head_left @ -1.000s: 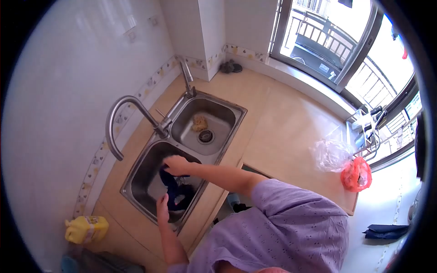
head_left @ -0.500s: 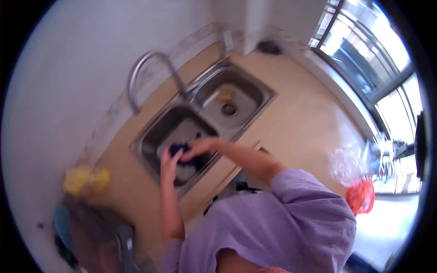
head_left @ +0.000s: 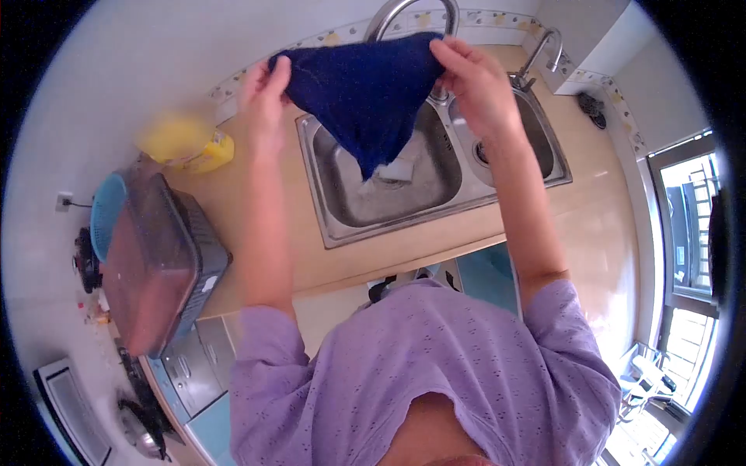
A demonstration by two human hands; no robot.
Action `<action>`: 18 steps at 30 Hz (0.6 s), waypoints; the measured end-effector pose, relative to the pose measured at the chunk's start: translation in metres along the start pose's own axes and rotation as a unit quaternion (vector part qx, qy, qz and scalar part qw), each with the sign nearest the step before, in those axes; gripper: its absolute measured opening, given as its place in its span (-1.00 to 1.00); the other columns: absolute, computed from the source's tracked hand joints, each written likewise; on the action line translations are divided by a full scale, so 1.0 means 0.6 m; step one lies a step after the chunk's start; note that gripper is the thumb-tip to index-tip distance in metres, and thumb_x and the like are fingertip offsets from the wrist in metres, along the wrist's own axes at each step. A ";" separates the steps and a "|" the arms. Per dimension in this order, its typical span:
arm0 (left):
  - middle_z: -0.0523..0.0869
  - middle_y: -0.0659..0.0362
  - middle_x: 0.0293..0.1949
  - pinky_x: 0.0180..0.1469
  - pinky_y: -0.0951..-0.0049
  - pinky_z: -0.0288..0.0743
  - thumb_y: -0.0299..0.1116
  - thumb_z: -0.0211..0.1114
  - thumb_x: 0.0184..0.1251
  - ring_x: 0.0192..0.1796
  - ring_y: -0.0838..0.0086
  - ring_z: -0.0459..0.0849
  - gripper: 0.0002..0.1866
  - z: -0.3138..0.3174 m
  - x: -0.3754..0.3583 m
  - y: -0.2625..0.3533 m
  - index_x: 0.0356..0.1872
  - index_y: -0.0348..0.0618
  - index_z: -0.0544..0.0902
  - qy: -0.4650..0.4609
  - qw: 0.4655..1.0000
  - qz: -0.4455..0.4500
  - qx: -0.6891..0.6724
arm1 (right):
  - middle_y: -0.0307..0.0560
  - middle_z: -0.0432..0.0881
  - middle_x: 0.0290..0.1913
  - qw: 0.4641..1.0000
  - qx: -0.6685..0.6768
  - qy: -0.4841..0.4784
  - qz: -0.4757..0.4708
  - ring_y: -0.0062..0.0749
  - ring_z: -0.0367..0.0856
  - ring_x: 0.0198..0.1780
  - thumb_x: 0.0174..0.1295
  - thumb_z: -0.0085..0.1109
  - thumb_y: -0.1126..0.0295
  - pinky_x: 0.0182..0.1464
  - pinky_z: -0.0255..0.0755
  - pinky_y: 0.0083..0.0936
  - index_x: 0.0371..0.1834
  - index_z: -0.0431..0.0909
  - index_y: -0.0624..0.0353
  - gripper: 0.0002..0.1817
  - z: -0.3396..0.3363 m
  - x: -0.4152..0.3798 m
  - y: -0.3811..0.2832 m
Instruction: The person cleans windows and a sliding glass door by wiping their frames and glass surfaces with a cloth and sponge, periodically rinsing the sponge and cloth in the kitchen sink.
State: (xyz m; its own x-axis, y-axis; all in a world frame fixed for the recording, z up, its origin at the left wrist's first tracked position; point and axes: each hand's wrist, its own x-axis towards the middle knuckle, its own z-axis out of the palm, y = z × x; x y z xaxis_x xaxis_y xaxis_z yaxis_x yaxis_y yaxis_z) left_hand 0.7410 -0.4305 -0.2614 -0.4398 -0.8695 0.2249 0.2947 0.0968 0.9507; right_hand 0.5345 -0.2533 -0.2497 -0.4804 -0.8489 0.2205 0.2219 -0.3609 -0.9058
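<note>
A dark blue cloth (head_left: 365,89) is stretched between my two hands above the sink. Its top edge is pulled wide, and the lower part hangs down to a point; its exact kind is not clear. My left hand (head_left: 266,97) pinches the upper left corner. At the upper right corner, my right hand (head_left: 475,81) grips the fabric between thumb and fingers. Below is the left basin of a steel double sink (head_left: 342,211). A pale rectangular piece (head_left: 398,170) lies in that basin near the drain, partly behind the cloth's tip.
A curved faucet (head_left: 381,23) rises behind the cloth, and a smaller tap (head_left: 554,48) stands right of it. On the left are a yellow package (head_left: 210,151), a lidded dark bin (head_left: 198,233) and a blue basket (head_left: 109,210). A dark object (head_left: 592,109) sits in the back right corner.
The dark blue cloth was bunched in both hands down in the left basin. Now it is lifted above the sink and spread between the hands. The view has turned too.
</note>
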 end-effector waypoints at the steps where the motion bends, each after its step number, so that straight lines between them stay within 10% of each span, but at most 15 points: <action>1: 0.65 0.28 -0.31 -0.24 0.58 0.49 -0.25 0.26 0.33 -0.28 0.61 0.60 -0.80 -0.005 0.008 0.013 -0.20 -0.17 0.61 0.004 1.000 0.028 -0.008 | -0.29 0.65 -0.20 1.000 0.003 0.015 -0.003 -0.67 0.56 -0.22 0.30 0.13 0.36 -0.15 0.37 -0.72 -0.11 0.59 0.22 -0.80 0.001 0.008 -0.012; 6: 0.68 0.23 -0.28 -0.18 0.49 0.49 -0.23 0.16 0.40 -0.28 0.55 0.62 -0.79 -0.023 0.014 0.031 -0.19 -0.16 0.58 0.008 0.996 0.060 -0.073 | -0.20 0.65 -0.18 0.995 0.029 0.064 -0.067 -0.61 0.57 -0.16 0.29 0.11 0.43 -0.08 0.37 -0.68 -0.07 0.57 0.30 -0.78 0.009 0.014 -0.039; 15: 0.67 0.16 -0.07 0.07 0.35 0.47 -0.24 0.24 0.32 -0.04 0.37 0.63 -0.68 -0.069 -0.048 -0.207 -0.01 -0.21 0.54 -0.014 0.915 -0.308 -0.260 | -0.18 0.64 -0.16 0.973 0.101 0.185 0.096 -0.55 0.54 -0.14 0.24 0.16 0.46 -0.03 0.35 -0.67 -0.10 0.59 0.29 -0.80 -0.055 0.017 0.127; 18: 0.68 0.17 -0.15 0.04 0.41 0.48 -0.41 0.35 0.20 -0.09 0.42 0.64 -0.72 -0.029 -0.057 -0.155 -0.09 -0.23 0.56 -0.003 0.972 -0.185 -0.143 | -0.18 0.63 -0.16 0.983 0.072 0.166 0.036 -0.59 0.52 -0.13 0.25 0.14 0.48 -0.03 0.35 -0.68 -0.08 0.58 0.28 -0.79 -0.049 0.011 0.099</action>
State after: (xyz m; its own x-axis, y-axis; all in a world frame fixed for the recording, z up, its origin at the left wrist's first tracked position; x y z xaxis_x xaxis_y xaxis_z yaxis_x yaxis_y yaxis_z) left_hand 0.7436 -0.4183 -0.3614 -0.5653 -0.8162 -0.1194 0.3387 -0.3617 0.8686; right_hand 0.5198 -0.2691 -0.3128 -0.7040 -0.7101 0.0059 0.3722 -0.3760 -0.8486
